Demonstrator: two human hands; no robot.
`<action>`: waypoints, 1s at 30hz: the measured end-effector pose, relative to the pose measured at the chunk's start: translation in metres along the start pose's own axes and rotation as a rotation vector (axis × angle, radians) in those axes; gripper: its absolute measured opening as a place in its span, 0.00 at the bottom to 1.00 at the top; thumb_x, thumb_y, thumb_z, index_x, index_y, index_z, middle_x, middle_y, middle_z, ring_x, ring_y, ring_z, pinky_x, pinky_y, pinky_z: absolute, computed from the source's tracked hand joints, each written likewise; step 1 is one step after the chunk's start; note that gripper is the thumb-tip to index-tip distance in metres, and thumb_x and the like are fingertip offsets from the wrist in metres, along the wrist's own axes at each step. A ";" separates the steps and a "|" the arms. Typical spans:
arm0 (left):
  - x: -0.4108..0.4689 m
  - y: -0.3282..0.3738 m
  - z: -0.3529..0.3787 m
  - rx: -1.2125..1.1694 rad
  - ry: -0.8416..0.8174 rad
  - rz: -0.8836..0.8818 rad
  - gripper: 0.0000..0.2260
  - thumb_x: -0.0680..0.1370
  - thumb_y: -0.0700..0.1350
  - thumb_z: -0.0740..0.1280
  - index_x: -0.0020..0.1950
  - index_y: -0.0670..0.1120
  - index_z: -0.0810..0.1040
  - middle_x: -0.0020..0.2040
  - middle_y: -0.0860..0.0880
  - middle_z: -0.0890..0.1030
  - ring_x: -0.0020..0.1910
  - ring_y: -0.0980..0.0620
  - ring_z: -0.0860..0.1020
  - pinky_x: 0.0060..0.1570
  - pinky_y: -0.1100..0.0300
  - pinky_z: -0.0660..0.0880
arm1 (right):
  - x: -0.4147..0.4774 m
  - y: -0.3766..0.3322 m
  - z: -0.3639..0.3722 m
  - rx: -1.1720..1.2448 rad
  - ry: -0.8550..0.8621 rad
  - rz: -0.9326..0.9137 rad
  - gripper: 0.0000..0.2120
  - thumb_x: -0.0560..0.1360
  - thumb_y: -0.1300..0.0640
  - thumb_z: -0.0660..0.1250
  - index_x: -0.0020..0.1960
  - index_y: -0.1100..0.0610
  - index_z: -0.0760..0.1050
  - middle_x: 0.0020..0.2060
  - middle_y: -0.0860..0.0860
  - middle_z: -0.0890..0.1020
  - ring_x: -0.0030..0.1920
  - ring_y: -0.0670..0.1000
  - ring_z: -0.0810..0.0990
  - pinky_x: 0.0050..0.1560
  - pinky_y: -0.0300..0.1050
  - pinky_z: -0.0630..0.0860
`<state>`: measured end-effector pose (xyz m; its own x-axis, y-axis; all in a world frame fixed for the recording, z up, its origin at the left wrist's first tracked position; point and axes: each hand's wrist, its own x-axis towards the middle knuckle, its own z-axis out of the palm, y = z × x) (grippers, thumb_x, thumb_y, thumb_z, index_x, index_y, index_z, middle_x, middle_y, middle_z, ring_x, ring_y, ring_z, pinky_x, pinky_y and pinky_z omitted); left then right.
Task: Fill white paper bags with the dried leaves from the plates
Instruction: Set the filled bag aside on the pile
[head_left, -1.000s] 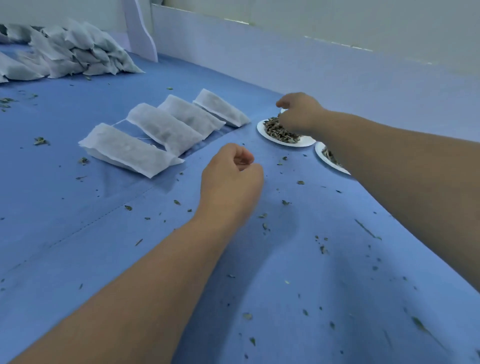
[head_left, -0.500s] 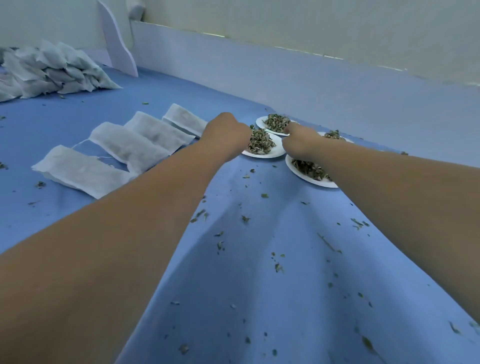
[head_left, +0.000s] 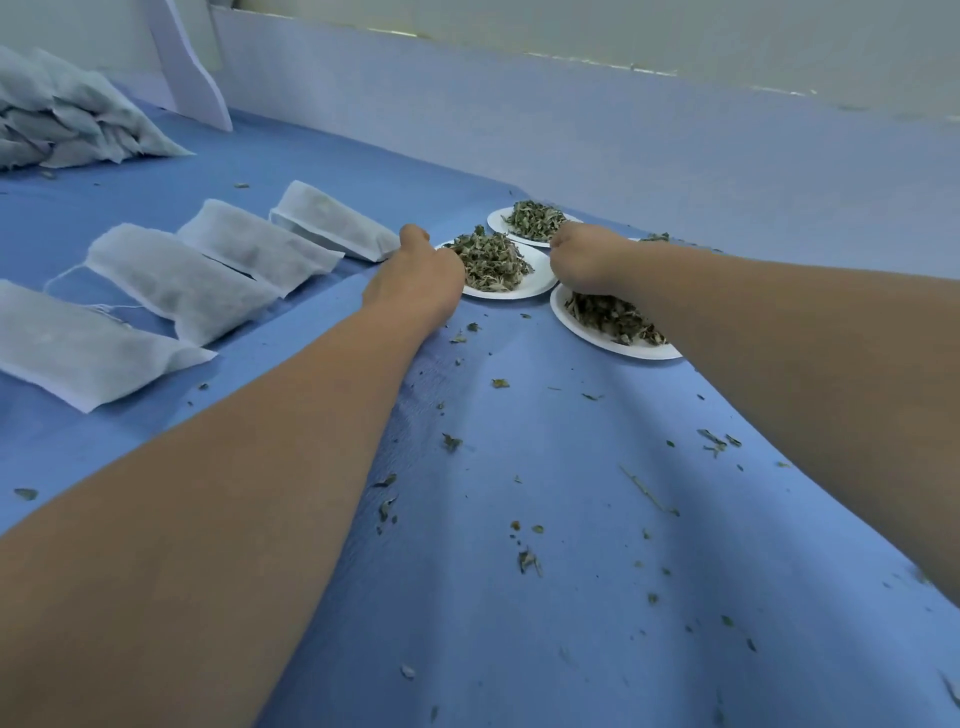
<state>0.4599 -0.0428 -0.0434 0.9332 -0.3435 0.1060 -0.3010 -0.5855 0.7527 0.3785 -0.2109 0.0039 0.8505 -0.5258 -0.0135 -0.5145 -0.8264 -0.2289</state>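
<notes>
Three white plates hold heaps of dried leaves on the blue cloth: a middle plate (head_left: 519, 293), a far plate (head_left: 497, 224) and a near plate (head_left: 613, 349). My left hand (head_left: 415, 275) rests against the middle plate's left rim, thumb up, its fingers hidden behind the hand. My right hand (head_left: 587, 260) is curled downward between the middle and near plates, over the near plate's far leaves; its fingertips are hidden. Several flat white paper bags (head_left: 182, 280) lie in a row to the left, the closest bag (head_left: 332, 221) just beside my left hand.
A pile of stuffed white bags (head_left: 62, 124) lies at the far left. A raised pale board (head_left: 571, 130) runs behind the plates, with a white bracket (head_left: 192, 73) at its left end. Leaf crumbs (head_left: 527, 561) are scattered over the blue cloth (head_left: 571, 623).
My left hand has reached forward from mid-cloth to the middle plate's left rim. My right hand shifted from that plate to the gap beside the near plate. The view moved closer.
</notes>
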 end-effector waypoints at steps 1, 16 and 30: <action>0.000 0.000 -0.001 -0.027 0.007 -0.009 0.24 0.75 0.47 0.52 0.72 0.51 0.64 0.56 0.49 0.73 0.53 0.43 0.72 0.50 0.50 0.67 | -0.004 -0.002 -0.002 0.009 0.000 -0.006 0.15 0.82 0.64 0.54 0.63 0.68 0.74 0.65 0.66 0.76 0.60 0.62 0.76 0.59 0.51 0.73; -0.079 0.049 -0.051 -0.402 -0.033 0.080 0.13 0.79 0.38 0.58 0.60 0.44 0.78 0.54 0.46 0.82 0.51 0.48 0.80 0.43 0.59 0.72 | -0.134 0.041 -0.053 0.197 0.196 0.084 0.14 0.80 0.61 0.58 0.56 0.68 0.79 0.52 0.63 0.82 0.48 0.61 0.78 0.49 0.55 0.76; -0.327 0.109 0.002 -0.471 -0.277 0.135 0.08 0.73 0.42 0.66 0.46 0.54 0.79 0.43 0.55 0.84 0.36 0.54 0.77 0.32 0.60 0.71 | -0.409 0.190 -0.066 0.298 0.392 0.246 0.14 0.83 0.50 0.62 0.58 0.51 0.85 0.43 0.55 0.85 0.30 0.48 0.76 0.31 0.41 0.72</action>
<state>0.1218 0.0040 0.0026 0.7871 -0.6095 0.0947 -0.2347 -0.1538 0.9598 -0.0743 -0.1662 0.0300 0.5755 -0.7789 0.2493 -0.5913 -0.6068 -0.5312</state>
